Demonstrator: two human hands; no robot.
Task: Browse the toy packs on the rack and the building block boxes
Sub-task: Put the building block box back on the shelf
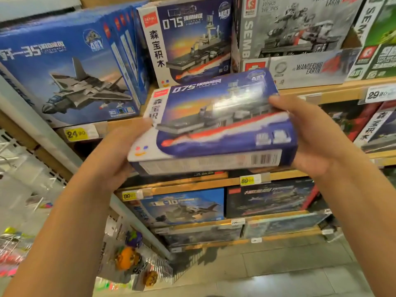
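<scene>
Building block box, blue with a warship picture, is gripped at its ends by left hand and right hand, fingers closed on it, before the shelf.

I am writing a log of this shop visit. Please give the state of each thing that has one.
075 ship box: off the shelf, held tilted, closed
Left hand: gripping the box's left end
Right hand: gripping its right end
Second 075 box: upright on the shelf
Fighter jet box: upright on the shelf, closed
</scene>
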